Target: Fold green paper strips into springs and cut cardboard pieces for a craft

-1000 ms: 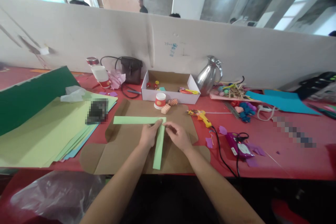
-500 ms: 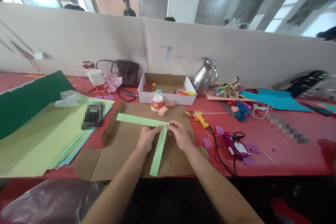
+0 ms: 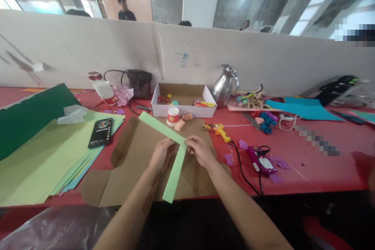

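Two arms of light green paper strip (image 3: 174, 175) meet at a corner, one pointing up-left and the other toward me. My right hand (image 3: 200, 150) pinches that corner between thumb and fingers. Just left of the corner, my left hand (image 3: 162, 155) is closed on the strip, its fingertips partly behind the paper. Whether this is one folded strip or two overlapping ones, I cannot tell. Beneath lies an unfolded brown cardboard sheet (image 3: 129, 172). Beyond the hands are a red and white paper cup (image 3: 173, 117) and orange accordion-folded paper pieces (image 3: 180, 125).
A yellow glue gun (image 3: 219, 131) with a black cord lies right of the cardboard, near a purple power box (image 3: 260, 161). At the back stand a white box (image 3: 183, 111) and a steel jug (image 3: 224, 88). Paper sheets (image 3: 38, 168) and a phone (image 3: 101, 133) lie left.
The green strips have tilted, the upper arm swinging to point farther up and away. My left hand has shifted from the top of the corner to its left side. The view has shifted slightly.
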`<state>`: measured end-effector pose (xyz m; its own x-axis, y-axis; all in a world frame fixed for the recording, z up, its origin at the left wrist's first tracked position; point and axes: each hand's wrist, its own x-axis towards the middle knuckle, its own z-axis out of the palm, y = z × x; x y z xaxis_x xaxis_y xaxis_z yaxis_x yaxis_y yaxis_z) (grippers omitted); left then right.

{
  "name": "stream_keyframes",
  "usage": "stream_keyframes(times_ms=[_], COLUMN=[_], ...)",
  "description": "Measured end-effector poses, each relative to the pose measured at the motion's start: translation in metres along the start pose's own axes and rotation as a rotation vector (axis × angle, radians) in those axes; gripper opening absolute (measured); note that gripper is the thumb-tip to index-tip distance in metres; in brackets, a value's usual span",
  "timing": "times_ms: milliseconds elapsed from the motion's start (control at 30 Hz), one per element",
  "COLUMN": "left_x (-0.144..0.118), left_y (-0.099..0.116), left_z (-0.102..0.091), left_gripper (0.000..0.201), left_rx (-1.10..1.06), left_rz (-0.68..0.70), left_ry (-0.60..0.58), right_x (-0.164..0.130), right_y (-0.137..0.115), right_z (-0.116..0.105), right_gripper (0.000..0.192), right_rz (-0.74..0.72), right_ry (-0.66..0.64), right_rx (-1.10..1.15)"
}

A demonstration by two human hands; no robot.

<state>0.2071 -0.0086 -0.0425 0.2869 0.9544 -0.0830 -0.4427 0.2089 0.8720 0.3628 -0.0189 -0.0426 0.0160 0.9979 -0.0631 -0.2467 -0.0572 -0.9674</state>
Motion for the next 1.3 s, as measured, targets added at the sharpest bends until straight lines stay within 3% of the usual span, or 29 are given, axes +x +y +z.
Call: stream_keyframes(times_ms=[167, 467, 733, 967, 1167, 1300], left_x=[0.005, 0.002, 0.002, 0.002, 0.006, 0.005], left_y=[-0.006, -0.007, -0.004, -0.006, -0.011, -0.01], left_z=[-0.003, 0.0, -0.001, 0.0, -0.001, 0.0], left_gripper=[0.036, 0.033, 0.031, 0.028, 0.026, 0.025], left_rx=[0.043, 0.206, 0.185, 0.144, 0.138, 0.155], left_rz=[-0.037, 0.001, 0.012, 0.051, 0.146, 0.163], left_ry=[0.023, -0.019, -0.021, 0.046, 0.185, 0.169], right_x=[0.0, -0.001, 0.001, 0.001, -0.011, -0.016], right_y=[0.003, 0.007, 0.006, 0.007, -0.007, -0.012], right_z=[0.0, 0.004, -0.006, -0.003, 0.003, 0.008], right_gripper=[0.016, 0.012, 0.018, 0.03, 0.039, 0.029], right_rz=[-0.001, -0.033, -0.038, -0.062, -0.149, -0.085], right_ry=[-0.015, -0.069, -0.128, -0.197, -0.262, -0.076], right_rx=[-0.014, 0.013, -0.016, -0.059, -0.21, -0.259])
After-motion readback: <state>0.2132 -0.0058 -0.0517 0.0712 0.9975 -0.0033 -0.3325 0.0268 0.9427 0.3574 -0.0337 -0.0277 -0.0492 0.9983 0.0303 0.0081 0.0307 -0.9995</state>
